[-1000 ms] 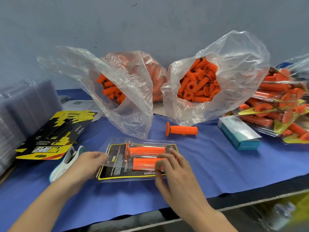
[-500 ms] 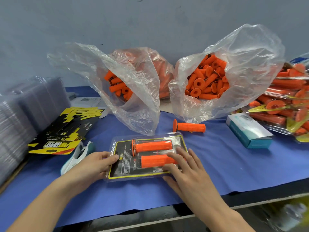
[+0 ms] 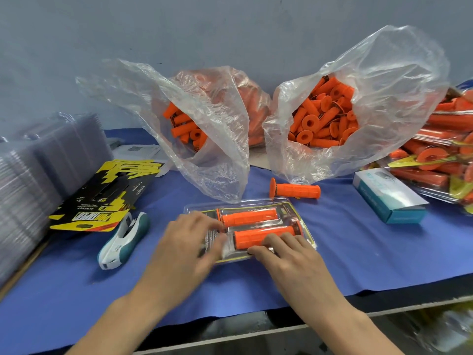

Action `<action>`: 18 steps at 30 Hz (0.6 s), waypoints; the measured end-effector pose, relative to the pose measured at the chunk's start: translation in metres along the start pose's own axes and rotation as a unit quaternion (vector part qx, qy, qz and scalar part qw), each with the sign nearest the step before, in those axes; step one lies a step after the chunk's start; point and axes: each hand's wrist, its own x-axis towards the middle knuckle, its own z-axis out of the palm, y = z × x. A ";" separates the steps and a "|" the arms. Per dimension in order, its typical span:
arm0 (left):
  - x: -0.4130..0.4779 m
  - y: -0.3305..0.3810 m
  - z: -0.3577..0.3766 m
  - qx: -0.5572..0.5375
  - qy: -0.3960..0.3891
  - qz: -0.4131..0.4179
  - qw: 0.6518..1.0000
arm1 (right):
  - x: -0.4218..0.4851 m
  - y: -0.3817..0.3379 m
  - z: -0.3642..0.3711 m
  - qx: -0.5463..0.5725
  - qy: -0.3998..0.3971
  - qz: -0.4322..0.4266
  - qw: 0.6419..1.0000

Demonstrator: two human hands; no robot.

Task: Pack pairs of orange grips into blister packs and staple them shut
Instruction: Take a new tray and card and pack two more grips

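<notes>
A clear blister pack (image 3: 294,211) with a black and yellow card lies flat on the blue cloth in front of me. Two orange grips (image 3: 249,217) lie side by side inside it. My left hand (image 3: 186,244) presses flat on the pack's left part, fingers spread over the card. My right hand (image 3: 289,254) presses on the pack's near right part, fingertips on the nearer grip. A white and teal stapler (image 3: 122,239) lies to the left of the pack. One loose orange grip (image 3: 294,190) lies just behind the pack.
Two open plastic bags of orange grips (image 3: 194,129) (image 3: 322,116) stand at the back. Printed cards (image 3: 102,198) and stacked empty blisters (image 3: 38,170) sit left. A teal box (image 3: 389,198) and finished packs (image 3: 440,160) sit right. The table edge (image 3: 256,334) runs close to me.
My left hand has slid from the pack's left edge onto its top. My right hand has shifted left along the nearer grip. The pack lies slightly more turned.
</notes>
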 end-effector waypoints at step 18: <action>-0.008 -0.026 0.005 0.138 -0.022 0.116 0.983 | -0.005 0.020 0.000 0.004 0.034 0.041 0.999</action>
